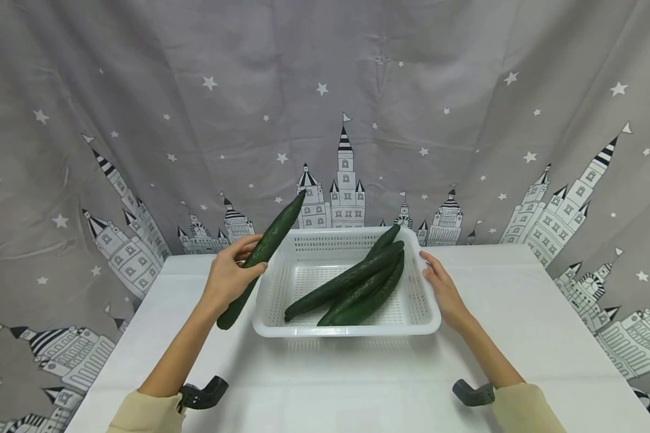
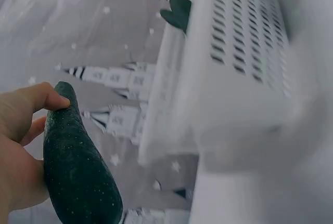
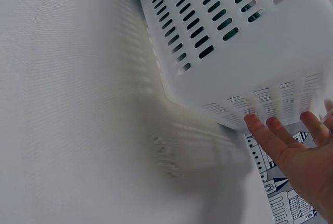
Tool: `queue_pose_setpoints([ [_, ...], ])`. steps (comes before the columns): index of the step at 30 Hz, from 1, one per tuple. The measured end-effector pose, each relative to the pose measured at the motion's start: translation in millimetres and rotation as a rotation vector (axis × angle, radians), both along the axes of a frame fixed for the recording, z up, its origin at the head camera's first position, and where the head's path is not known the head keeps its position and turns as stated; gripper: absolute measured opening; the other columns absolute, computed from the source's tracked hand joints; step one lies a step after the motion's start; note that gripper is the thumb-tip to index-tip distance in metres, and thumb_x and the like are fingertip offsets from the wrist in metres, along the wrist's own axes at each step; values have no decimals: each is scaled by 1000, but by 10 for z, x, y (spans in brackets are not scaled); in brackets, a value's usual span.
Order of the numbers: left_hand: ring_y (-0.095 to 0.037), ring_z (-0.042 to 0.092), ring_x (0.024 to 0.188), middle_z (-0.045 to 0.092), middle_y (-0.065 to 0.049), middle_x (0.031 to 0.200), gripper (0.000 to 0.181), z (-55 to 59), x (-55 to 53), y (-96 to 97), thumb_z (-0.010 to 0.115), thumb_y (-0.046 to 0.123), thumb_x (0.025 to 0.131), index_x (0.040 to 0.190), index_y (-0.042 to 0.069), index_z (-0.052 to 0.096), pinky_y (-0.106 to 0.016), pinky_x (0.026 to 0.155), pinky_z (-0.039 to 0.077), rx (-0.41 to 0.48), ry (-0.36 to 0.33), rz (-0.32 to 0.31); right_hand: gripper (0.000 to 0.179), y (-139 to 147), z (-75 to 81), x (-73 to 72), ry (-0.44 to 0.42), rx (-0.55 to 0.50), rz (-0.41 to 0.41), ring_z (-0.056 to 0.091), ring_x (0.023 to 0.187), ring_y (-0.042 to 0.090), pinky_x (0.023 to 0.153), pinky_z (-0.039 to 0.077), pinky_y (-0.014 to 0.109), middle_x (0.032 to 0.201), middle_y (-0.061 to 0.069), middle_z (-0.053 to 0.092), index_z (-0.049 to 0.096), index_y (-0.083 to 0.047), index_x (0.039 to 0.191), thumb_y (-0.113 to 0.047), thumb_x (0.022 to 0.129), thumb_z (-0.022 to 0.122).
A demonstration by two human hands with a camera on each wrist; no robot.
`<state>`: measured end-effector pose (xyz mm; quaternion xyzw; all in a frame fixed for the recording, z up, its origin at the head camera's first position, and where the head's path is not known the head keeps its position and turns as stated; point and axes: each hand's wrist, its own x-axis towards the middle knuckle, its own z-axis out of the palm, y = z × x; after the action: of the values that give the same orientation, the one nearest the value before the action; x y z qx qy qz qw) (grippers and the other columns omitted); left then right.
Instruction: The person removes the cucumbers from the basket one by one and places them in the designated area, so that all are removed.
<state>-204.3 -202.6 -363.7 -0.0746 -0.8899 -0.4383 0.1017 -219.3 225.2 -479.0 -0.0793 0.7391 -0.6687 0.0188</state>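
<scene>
My left hand (image 1: 232, 273) grips a long dark green cucumber (image 1: 273, 237) around its middle, tilted beside the left edge of the white basket. Up close in the left wrist view, the cucumber (image 2: 78, 167) sits between thumb and fingers. Several more cucumbers (image 1: 346, 282) lie together inside the white plastic basket (image 1: 346, 331), toward its right side. At the basket's right side is my right hand (image 1: 444, 291), its fingertips touching the outer wall. The right wrist view shows those fingers (image 3: 270, 138) nearly straight against the slotted side.
The basket stands on a table with a white cover (image 1: 336, 385). Behind and around it hangs a grey curtain (image 1: 325, 60) printed with castles and stars. A dark strap mount (image 1: 204, 394) sits at the left wrist, another mount (image 1: 473, 393) at the right.
</scene>
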Motion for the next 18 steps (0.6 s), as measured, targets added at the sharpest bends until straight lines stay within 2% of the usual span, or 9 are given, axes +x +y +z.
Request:
queue_pose_setpoints([
  [5,-45,56,117,55,-27,132,61,-123,53,-227,70,7,90,147,10,49,-56,86,53,20,-84,62,52,8,0,-20,-12,8,-5,38,138,42,107,38,50,161,20,23,16,-11,161,-23,111,28],
  [13,-43,59,114,52,-30,137,63,-362,88,-450,68,11,92,151,11,44,-48,79,54,57,-194,133,53,12,-6,-37,-10,16,4,36,139,42,109,34,54,161,20,22,16,-12,161,-26,111,28],
  [18,-43,59,112,50,-30,139,63,-546,103,-560,67,12,93,151,12,43,-47,79,53,61,-257,161,53,0,14,-34,-12,15,11,37,138,42,107,39,46,162,20,21,16,-11,161,-27,111,28],
])
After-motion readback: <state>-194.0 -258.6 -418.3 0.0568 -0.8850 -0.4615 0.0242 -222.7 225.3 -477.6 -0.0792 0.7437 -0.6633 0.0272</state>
